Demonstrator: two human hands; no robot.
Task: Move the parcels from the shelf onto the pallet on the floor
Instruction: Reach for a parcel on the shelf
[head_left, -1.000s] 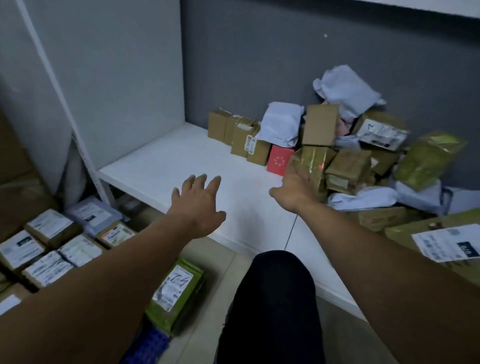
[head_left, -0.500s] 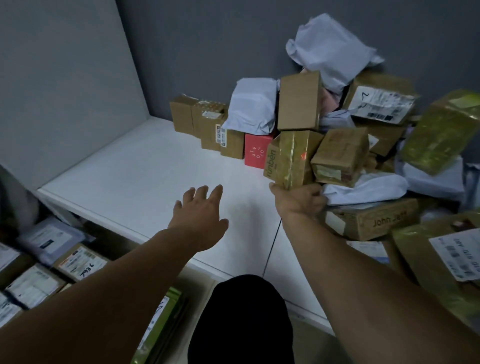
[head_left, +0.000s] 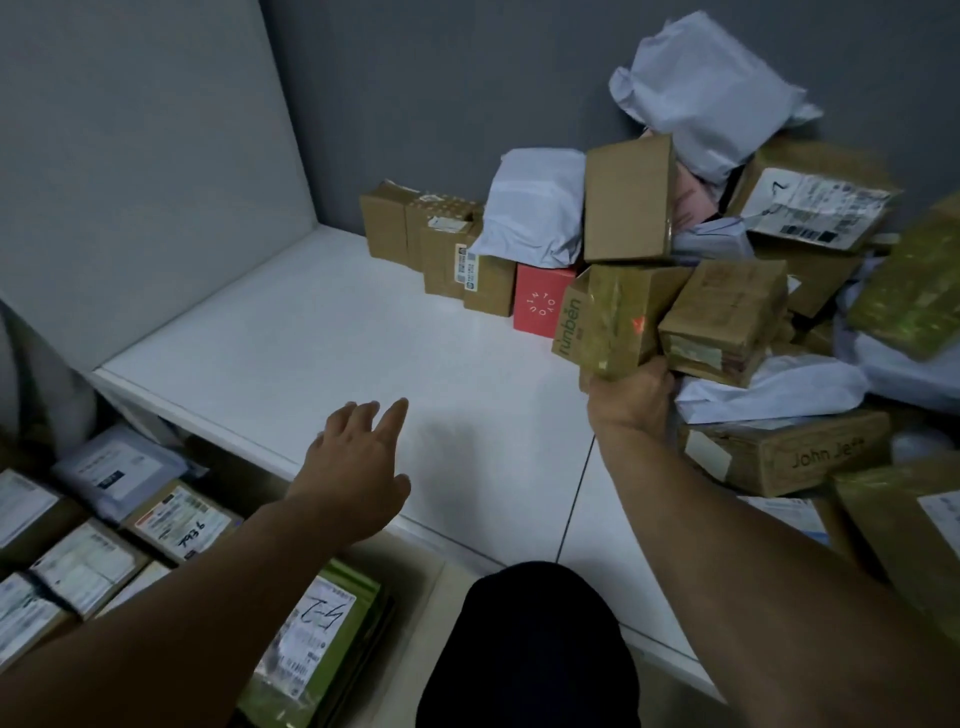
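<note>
The right hand (head_left: 631, 397) grips the lower end of a taped brown box (head_left: 615, 317), which is tilted at the front of the parcel heap (head_left: 727, 317) on the white shelf (head_left: 311, 338), just beside a red box (head_left: 540, 304). The left hand (head_left: 358, 462) hovers with fingers straight and relaxed above the shelf's front edge, holding nothing. Labelled parcels (head_left: 88, 566) lie on the floor below, to the left.

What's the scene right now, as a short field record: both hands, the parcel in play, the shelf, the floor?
right hand: grips the bottom end of the runben box
left hand: open, fingers spread, over the shelf front edge, holding nothing
runben box: at the front of the parcel pile, red box to its left
shelf: white, parcels heaped at right rear
floor parcels: labelled, lower left
</note>
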